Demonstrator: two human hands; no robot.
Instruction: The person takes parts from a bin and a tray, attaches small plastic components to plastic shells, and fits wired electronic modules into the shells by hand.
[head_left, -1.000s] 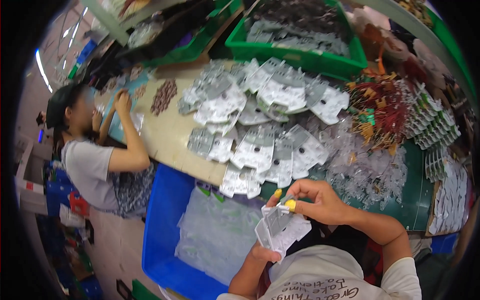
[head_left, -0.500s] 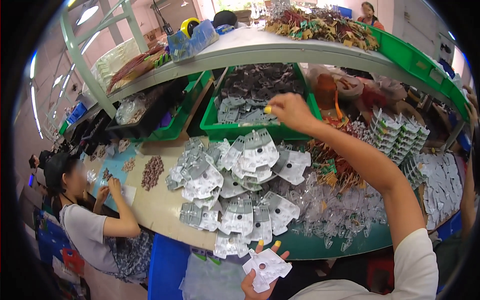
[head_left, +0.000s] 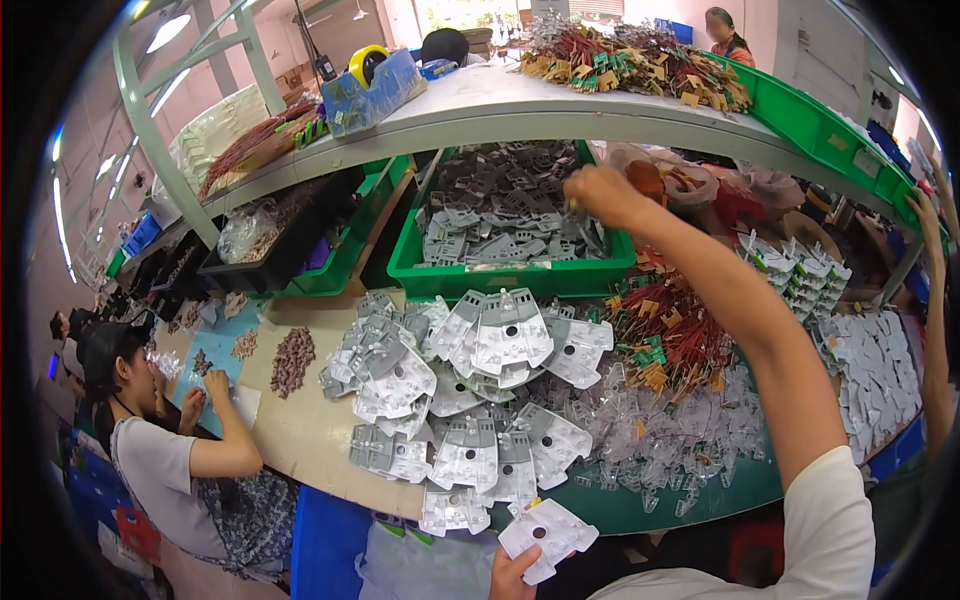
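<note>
Low at the front, my left hand (head_left: 513, 576) grips a white plastic plate (head_left: 565, 541) with a round hole in it, thumb lying on top. My right hand (head_left: 606, 196) is stretched out to the right side of a green bin (head_left: 510, 281). Its fingers are curled together; whether they pinch a part is hidden. Grey plastic pieces (head_left: 490, 238) lie at the front of that bin, with darker ones (head_left: 500, 175) behind. Stacked white and grey plates (head_left: 470, 455) cover the table between my hands.
Clear plastic pieces (head_left: 690, 435) and red-wired parts (head_left: 680, 335) lie to the right. A shelf (head_left: 470, 110) spans above the bins. At the left a co-worker (head_left: 170, 440) handles small parts; another person's arm (head_left: 938, 330) shows at the far right. Brown pieces (head_left: 292, 362) are heaped left.
My right hand has moved slightly right and up over the bin, its fingers curling in more. My left hand still holds the white plate. The whole view has shifted a little.
</note>
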